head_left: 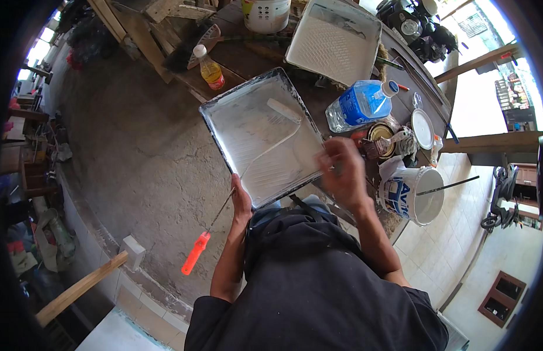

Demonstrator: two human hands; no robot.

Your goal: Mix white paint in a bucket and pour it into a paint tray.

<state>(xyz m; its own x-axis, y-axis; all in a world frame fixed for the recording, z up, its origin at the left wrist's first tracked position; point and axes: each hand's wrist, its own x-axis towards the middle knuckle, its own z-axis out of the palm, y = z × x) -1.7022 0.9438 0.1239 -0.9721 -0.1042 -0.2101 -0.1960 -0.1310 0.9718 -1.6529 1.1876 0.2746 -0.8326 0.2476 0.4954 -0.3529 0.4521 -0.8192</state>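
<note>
A paint tray (216,126) with a dark, paint-smeared rim is tilted in front of my body. My left hand (241,200) grips its near left edge, thumb up along the side. A small paint roller (283,111) lies in the tray, its sleeve coated white. Its thin rod runs past my left thumb, and the orange handle (195,253) sticks out over the floor. My right hand (343,174) is at the tray's right edge, smeared by motion; whether it touches the tray I cannot tell.
On the dark wooden table (239,67) are a second paint tray (336,44), a small bottle of yellow liquid (211,70), a large blue-labelled water bottle (359,106), an open can (381,136) with a brush (377,149), and a white lid (422,128). A white bucket (420,196) holding a stick stands at right.
</note>
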